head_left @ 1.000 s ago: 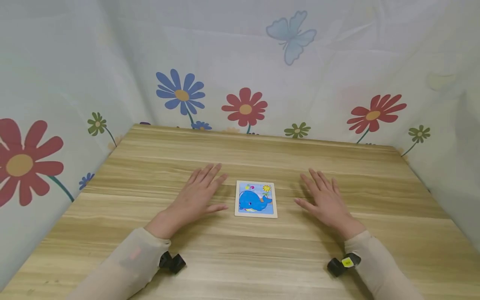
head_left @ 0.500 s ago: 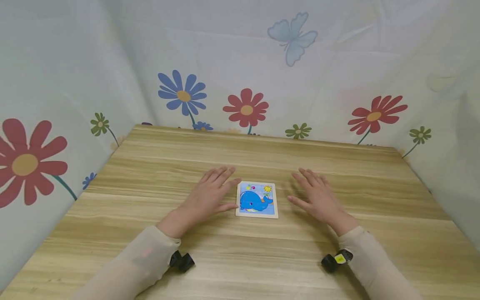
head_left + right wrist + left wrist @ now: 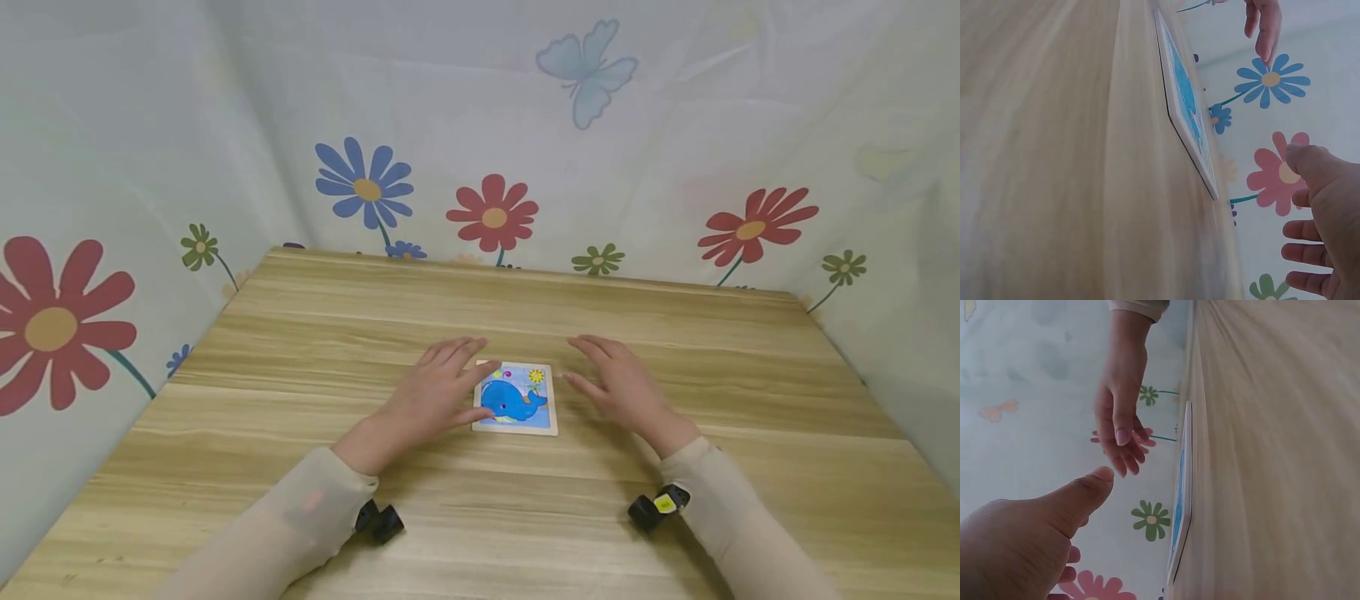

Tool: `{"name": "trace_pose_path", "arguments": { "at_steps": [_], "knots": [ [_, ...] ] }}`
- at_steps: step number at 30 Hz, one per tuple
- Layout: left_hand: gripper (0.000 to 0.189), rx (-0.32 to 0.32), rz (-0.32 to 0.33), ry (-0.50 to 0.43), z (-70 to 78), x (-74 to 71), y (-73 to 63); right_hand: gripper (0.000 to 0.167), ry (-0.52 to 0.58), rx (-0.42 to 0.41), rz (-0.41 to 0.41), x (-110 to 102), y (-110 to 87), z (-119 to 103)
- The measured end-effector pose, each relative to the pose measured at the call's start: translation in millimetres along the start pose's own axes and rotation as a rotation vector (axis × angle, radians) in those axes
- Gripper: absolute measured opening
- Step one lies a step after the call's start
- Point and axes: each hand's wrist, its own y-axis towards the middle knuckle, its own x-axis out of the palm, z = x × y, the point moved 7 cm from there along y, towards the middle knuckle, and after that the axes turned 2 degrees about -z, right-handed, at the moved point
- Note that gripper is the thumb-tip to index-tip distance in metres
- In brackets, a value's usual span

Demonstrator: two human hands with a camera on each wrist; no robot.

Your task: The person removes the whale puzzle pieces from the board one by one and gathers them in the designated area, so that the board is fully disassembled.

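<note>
A small square whale puzzle [image 3: 513, 404] in a pale frame lies flat on the wooden table, a blue whale and a yellow sun on its face. My left hand [image 3: 431, 387] hovers over its left edge, thumb and index finger overlapping the picture in the head view. Just off the right edge, my right hand [image 3: 626, 396] is held above the table with its fingers loosely bent. Neither hand holds anything. Both wrist views show the puzzle [image 3: 1182, 494] edge-on, with the hands raised clear of it.
The wood-grain table [image 3: 480, 508] spreads out on all sides of the puzzle. A white cloth [image 3: 450, 100] printed with flowers and a butterfly hangs behind and beside it. Small black cameras sit on both wrists, the left camera [image 3: 382, 522] and the right camera [image 3: 648, 510].
Both hands have moved inward toward the puzzle, the left rightward until it overlaps the frame, the right leftward. The puzzle has stayed in place on the table.
</note>
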Motion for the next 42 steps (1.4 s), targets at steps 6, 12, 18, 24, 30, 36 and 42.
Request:
{"name": "trace_pose_path", "arguments": {
  "at_steps": [6,12,18,24,30,36,42],
  "knots": [
    [0.063,-0.006,-0.036,0.004,3.3,3.6,4.8,0.047,0.039,-0.017,-0.001,3,10.1,-8],
    [0.062,-0.005,-0.072,-0.019,7.5,6.1,8.2,0.038,0.055,-0.012,-0.001,9,20.9,-16],
    [0.061,0.019,-0.05,-0.033,13.3,10.0,9.4,0.037,0.076,-0.024,-0.009,15,28.9,-25],
    [0.061,0.024,-0.068,-0.012,17.7,17.7,9.1,0.036,0.112,-0.041,-0.017,22,35.4,-32],
    [0.058,0.039,-0.093,-0.029,21.9,26.2,8.1,0.033,0.115,-0.036,-0.056,30,42.1,-37],
    [0.054,0.084,-0.091,-0.019,27.7,33.0,5.7,0.032,0.12,-0.058,-0.086,36,47.0,-46],
    [0.052,0.119,-0.061,-0.02,33.2,35.7,2.2,0.029,0.108,-0.11,-0.071,46,51.8,-54]
  ]
}}
